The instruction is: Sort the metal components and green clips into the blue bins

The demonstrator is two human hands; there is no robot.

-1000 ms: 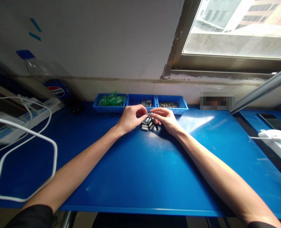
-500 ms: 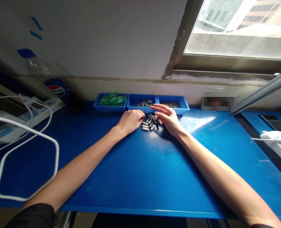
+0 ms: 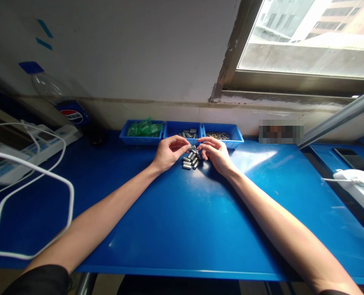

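A small pile of grey metal pieces (image 3: 190, 159), short and block-like, lies on the blue table between my hands. My left hand (image 3: 169, 152) is at the pile's upper left, thumb and forefinger pinched together. Whatever is in that pinch is too small to make out against the pieces behind it. On the pile's right side, my right hand (image 3: 216, 155) has bent fingers with gaps between them, and nothing shows clearly in it. Just behind the hands, the middle blue bin (image 3: 182, 125) holds more grey pieces. Thin brass-coloured parts (image 3: 220, 135) fill the right bin.
The left bin holds green plastic packets (image 3: 143, 128). A cola bottle (image 3: 73, 111), a power strip (image 3: 31, 153) and a looping white cable (image 3: 71, 192) occupy the left. Another power strip (image 3: 358, 186) lies at far right, beyond the blue table (image 3: 176, 229) surface. A wall and window stand behind.
My left hand has lifted and turned, its thumb and forefinger now pinched nearer the pile's top. My right fingers have bent slightly more. The view has shifted a little.
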